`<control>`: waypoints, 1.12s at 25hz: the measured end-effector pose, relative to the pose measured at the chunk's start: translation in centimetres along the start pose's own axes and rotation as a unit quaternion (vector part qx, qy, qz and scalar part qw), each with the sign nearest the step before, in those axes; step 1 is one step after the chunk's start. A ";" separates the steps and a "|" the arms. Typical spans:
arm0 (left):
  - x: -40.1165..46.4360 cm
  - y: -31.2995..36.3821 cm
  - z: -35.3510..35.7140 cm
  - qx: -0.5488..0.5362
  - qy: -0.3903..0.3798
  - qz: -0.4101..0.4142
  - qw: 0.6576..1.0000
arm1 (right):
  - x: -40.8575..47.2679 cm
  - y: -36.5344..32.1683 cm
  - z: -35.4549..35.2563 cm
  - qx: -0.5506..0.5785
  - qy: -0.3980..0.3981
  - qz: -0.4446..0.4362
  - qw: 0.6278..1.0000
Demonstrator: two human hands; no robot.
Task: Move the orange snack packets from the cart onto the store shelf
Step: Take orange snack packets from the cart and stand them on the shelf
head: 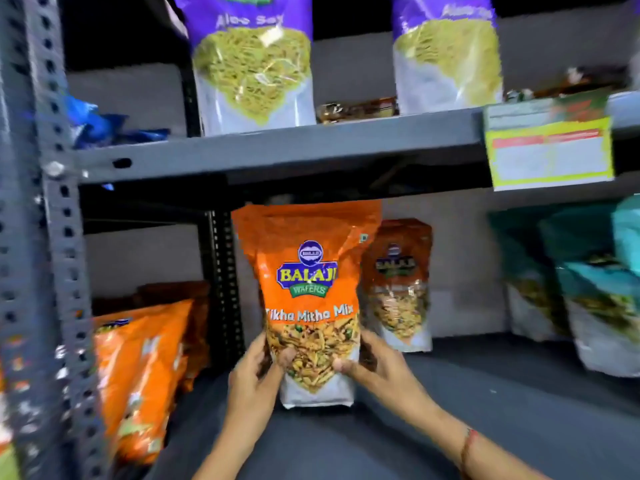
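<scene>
1. You hold one orange snack packet (308,299) upright at the centre of the view, its white bottom edge resting on the dark lower shelf (450,427) or just above it; I cannot tell which.
2. Its front reads "BALAJI WAFERS" on a blue and green badge, then "Tikha Mitha Mix" in pale letters, above a clear window showing the mixed snack.
3. Your left hand (254,379) comes up from 6 o'clock and clasps the packet's lower left edge, thumb on the front, fingers curled round the side.
4. Your right hand (377,365) reaches in from 5 o'clock and grips the lower right edge the same way, thumb pressed to the window, the other fingers wrapped behind.
5. A red thread (468,445) circles your right wrist.
6. A second orange packet (400,285) of the same brand stands at 3 o'clock of the held one, further back on the shelf.
7. More orange packets (138,375) lean together at 8 o'clock, past the perforated grey post (38,237).
8. On the upper shelf (277,157), at 12 o'clock, a purple packet (251,60) reads roughly "Aloo Sev"; another purple packet (446,53) sits at 1 o'clock, its writing blurred.
9. A yellow-edged shelf tag (549,150) hangs at 2 o'clock; its print is unreadable.
10. Teal packets (588,289) stand at 3 o'clock, blurred.
</scene>
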State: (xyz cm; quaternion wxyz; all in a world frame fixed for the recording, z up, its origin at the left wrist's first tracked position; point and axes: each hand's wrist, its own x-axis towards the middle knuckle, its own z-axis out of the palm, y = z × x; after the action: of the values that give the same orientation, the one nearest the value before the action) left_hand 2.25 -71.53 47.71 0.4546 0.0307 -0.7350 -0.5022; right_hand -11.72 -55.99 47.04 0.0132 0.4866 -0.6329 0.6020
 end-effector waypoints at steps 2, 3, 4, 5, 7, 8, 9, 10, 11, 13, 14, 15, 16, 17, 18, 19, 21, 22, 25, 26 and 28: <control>1.0 -1.7 -1.6 0.019 0.006 -0.028 0.999 | 2.0 1.2 2.4 0.010 -0.015 0.014 1.000; 1.5 -2.5 -2.1 0.030 0.003 -0.041 0.999 | 2.7 1.8 3.2 0.022 -0.021 0.027 0.999; 2.0 -3.0 -2.6 0.044 -0.001 -0.051 0.998 | 3.3 2.3 3.8 0.033 -0.027 0.037 0.998; 2.4 -3.5 -3.0 0.059 -0.007 -0.063 0.996 | 3.8 2.7 4.3 0.039 -0.032 0.047 0.998; 3.1 -4.4 -3.6 0.076 -0.019 -0.083 0.993 | 4.3 3.4 4.9 0.043 -0.044 0.059 0.996; 3.3 -4.6 -3.6 0.077 -0.023 -0.093 0.992 | 4.4 3.7 5.0 0.043 -0.049 0.063 0.996; 3.4 -4.9 -3.5 0.078 -0.028 -0.101 0.991 | 4.5 4.0 4.9 0.043 -0.052 0.067 0.995; 3.5 -5.1 -3.3 0.078 -0.031 -0.106 0.991 | 4.6 4.4 4.9 0.043 -0.056 0.069 0.995; 3.5 -5.0 -3.1 0.078 -0.034 -0.108 0.991 | 4.5 4.6 4.7 0.041 -0.057 0.071 0.995; 3.6 -5.0 -2.8 0.082 -0.037 -0.115 0.989 | 4.4 4.5 4.5 0.041 -0.055 0.072 0.995; 3.6 -5.2 -2.9 0.084 -0.037 -0.120 0.989 | 4.4 4.6 4.5 0.044 -0.054 0.074 0.995; 3.7 -5.3 -3.0 0.084 -0.039 -0.123 0.988 | 4.4 4.5 4.5 0.045 -0.052 0.076 0.995; 3.7 -5.4 -3.0 0.086 -0.039 -0.127 0.987 | 4.3 4.4 4.5 0.044 -0.051 0.078 0.995; 3.7 -5.4 -3.0 0.088 -0.040 -0.128 0.987 | 4.3 4.3 4.4 0.037 -0.053 0.082 0.995; 3.5 -5.3 -2.9 0.097 -0.040 -0.129 0.986 | 4.2 4.2 4.3 0.030 -0.058 0.086 0.994; 3.3 -5.3 -2.9 0.107 -0.040 -0.131 0.985 | 4.1 4.0 4.2 0.021 -0.064 0.092 0.994; 2.9 -5.4 -2.9 0.156 -0.026 -0.130 0.979 | 3.6 3.3 3.7 0.001 -0.060 0.101 0.993; 2.5 -5.1 -3.0 0.198 -0.007 -0.117 0.973 | 3.2 2.7 3.3 -0.007 -0.040 0.106 0.994; 1.4 -3.3 -2.3 0.240 0.082 -0.044 0.966 | 2.0 0.0 1.6 0.005 0.062 0.096 0.993; 1.0 -2.2 -1.4 0.215 0.111 -0.010 0.970 | 1.5 -1.1 0.9 0.012 0.102 0.079 0.992; 0.2 0.6 1.6 0.148 0.128 0.057 0.979 | 0.1 -3.0 -0.5 0.030 0.179 0.043 0.983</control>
State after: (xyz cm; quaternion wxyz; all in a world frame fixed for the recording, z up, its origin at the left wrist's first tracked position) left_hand 1.20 -70.20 48.17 0.5632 0.1195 -0.7376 -0.3529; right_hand -10.19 -55.05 49.52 0.0854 0.3440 -0.6220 0.6982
